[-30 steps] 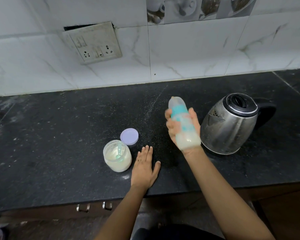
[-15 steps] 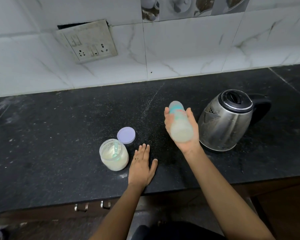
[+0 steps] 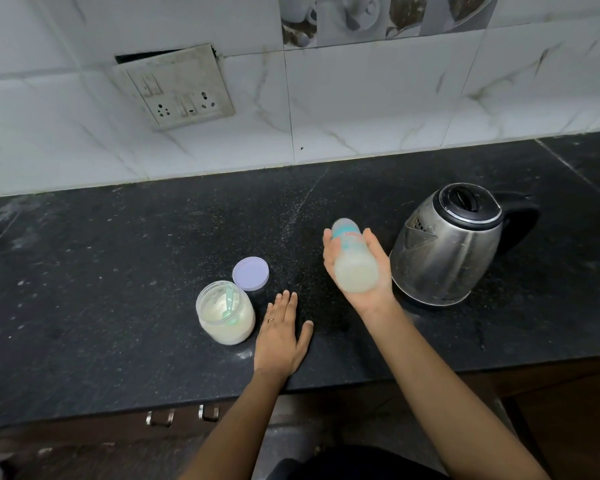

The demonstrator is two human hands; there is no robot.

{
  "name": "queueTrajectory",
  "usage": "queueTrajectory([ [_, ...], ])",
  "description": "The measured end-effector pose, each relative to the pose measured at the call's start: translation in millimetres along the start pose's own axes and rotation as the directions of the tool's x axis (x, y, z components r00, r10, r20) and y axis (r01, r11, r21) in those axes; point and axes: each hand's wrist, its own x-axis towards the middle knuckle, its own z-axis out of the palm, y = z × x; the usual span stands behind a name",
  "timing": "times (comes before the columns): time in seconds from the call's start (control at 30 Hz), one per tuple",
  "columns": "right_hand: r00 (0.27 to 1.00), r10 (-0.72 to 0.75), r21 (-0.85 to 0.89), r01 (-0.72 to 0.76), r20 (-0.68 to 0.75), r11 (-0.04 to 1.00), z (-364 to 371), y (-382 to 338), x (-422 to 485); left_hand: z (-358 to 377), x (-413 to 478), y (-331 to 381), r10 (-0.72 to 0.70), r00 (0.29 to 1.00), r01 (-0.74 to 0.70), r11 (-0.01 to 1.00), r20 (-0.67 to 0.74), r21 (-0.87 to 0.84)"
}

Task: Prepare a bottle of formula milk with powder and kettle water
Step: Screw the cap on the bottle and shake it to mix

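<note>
My right hand (image 3: 374,271) grips a capped feeding bottle (image 3: 352,259) with a teal band and pale milk inside, held above the black counter and tilted with its base toward me. A steel kettle (image 3: 447,244) with a black lid and handle stands just right of it. My left hand (image 3: 281,334) lies flat on the counter with fingers spread, holding nothing. Left of that hand stands an open jar of white powder (image 3: 226,317) with a green scoop (image 3: 230,303) inside. The jar's lilac lid (image 3: 250,273) lies behind it.
The black stone counter (image 3: 118,271) runs to a white tiled wall with a switch and socket plate (image 3: 177,88). The counter's front edge passes just below my left wrist, with drawer handles (image 3: 182,415) underneath it.
My right hand has moved the bottle down and tipped it more, so its base now faces me. The left hand has stayed flat on the counter.
</note>
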Motion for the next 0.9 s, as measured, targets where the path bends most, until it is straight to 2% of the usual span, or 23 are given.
queueTrajectory([
  [0.07, 0.995, -0.077, 0.108, 0.083, -0.062, 0.991, -6, -2, 6, 0, 0, 0, -0.002, 1.000, 0.002, 1.000, 0.006, 0.005],
  [0.2, 0.998, -0.028, 0.055, 0.031, -0.053, 0.998, 3, 2, -3, 0, 0, 0, -0.005, 1.000, 0.004, 1.000, 0.009, 0.002],
  [0.43, 0.985, -0.149, 0.010, 0.150, -0.083, 0.989, 14, 2, -6, -1, -1, 1, 0.001, 1.000, -0.001, 1.000, 0.004, 0.000],
  [0.5, 0.991, -0.124, -0.072, 0.121, -0.039, 0.990, 10, -4, -7, -1, -1, 1, 0.002, 1.000, -0.002, 1.000, 0.009, 0.002],
  [0.57, 0.998, -0.035, -0.213, 0.047, 0.059, 0.976, -2, -8, -12, 0, -1, 0, -0.003, 1.000, 0.003, 1.000, 0.012, 0.000],
  [0.63, 0.990, 0.030, -0.284, 0.011, 0.140, 0.959, -8, -10, -15, 0, -1, 0, -0.004, 1.000, 0.004, 1.000, 0.012, 0.003],
  [0.7, 0.977, 0.004, -0.273, 0.056, 0.213, 0.960, 3, -4, -12, 1, 0, -1, -0.002, 1.000, 0.002, 1.000, 0.017, 0.002],
  [0.73, 0.984, -0.055, -0.261, 0.099, 0.170, 0.960, 6, -2, -10, 1, 0, -1, -0.001, 1.000, 0.001, 1.000, 0.016, 0.000],
  [0.83, 0.989, -0.014, -0.068, 0.025, 0.147, 0.997, 3, -4, 3, 0, 1, -1, 0.002, 1.000, -0.002, 1.000, 0.006, -0.010],
  [0.9, 0.992, 0.012, -0.158, 0.008, 0.125, 0.987, 0, -3, 3, 0, 0, -1, 0.003, 1.000, -0.003, 1.000, 0.002, -0.017],
])
